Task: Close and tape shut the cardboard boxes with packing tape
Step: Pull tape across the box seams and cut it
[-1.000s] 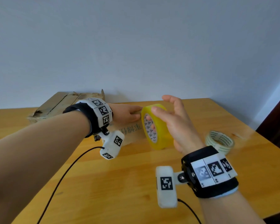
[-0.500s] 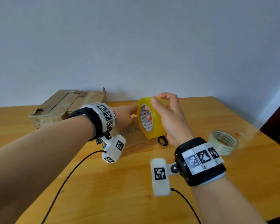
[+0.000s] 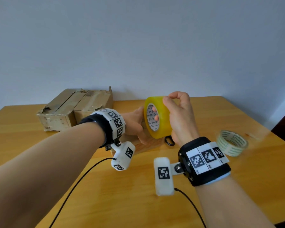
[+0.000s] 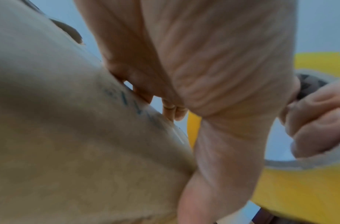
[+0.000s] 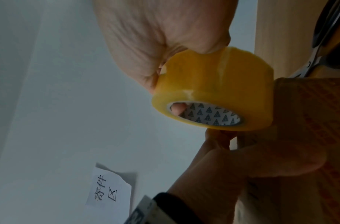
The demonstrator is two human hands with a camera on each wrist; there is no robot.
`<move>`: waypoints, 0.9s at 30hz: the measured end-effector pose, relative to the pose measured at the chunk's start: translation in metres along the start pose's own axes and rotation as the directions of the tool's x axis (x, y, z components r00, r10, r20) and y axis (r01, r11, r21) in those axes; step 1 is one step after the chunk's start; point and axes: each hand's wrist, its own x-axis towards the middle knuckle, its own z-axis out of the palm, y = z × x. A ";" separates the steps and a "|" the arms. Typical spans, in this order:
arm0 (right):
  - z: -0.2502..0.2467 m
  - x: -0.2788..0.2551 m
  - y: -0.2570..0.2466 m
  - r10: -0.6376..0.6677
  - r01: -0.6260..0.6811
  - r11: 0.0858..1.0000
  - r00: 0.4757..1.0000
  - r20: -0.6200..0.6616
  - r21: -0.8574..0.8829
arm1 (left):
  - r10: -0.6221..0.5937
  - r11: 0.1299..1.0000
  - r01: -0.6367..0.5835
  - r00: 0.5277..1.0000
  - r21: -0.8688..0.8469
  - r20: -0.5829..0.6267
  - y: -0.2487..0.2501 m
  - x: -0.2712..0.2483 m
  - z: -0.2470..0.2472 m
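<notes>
Since the earlier frame, the yellow tape roll has been lifted higher by the right hand, fingers hooked through its core and thumb on the rim, above a flat cardboard box pressed by the left hand. Seen from the left wrist, straight fingers are laid along the cardboard. Seen from the right wrist, the roll is gripped, a fingertip showing inside.

A cardboard box sits far left on the table; a tape roll right, seemingly scissors between.
</notes>
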 end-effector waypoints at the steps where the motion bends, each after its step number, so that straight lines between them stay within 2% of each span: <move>1: -0.001 -0.002 0.000 0.002 -0.002 1.000 1.000 -0.011 0.001 | 0.008 1.000 -0.008 1.000 -0.009 0.008 0.000 0.000 -0.001; 7: -0.008 -0.012 0.001 0.064 -0.064 0.998 0.997 -0.043 0.001 | -0.009 0.993 0.014 0.999 0.121 -0.039 -0.002 0.003 -0.004; 12: -0.012 -0.019 0.000 0.066 -0.067 0.998 0.997 -0.044 -0.004 | 0.016 0.995 -0.014 1.000 0.103 -0.016 0.000 0.004 -0.005; 16: -0.018 -0.025 0.008 0.107 -0.109 0.992 0.994 -0.036 -0.057 | -0.016 0.994 0.016 1.000 0.108 -0.001 -0.004 0.005 -0.004; 21: -0.022 -0.023 0.011 0.185 -0.189 0.979 0.981 -0.056 -0.082 | -0.024 0.958 0.015 0.999 0.285 0.028 -0.004 0.007 -0.005; 27: -0.021 -0.026 0.013 0.248 -0.252 0.962 0.967 -0.050 -0.101 | -0.067 0.925 0.039 0.996 0.377 0.062 0.003 0.009 -0.007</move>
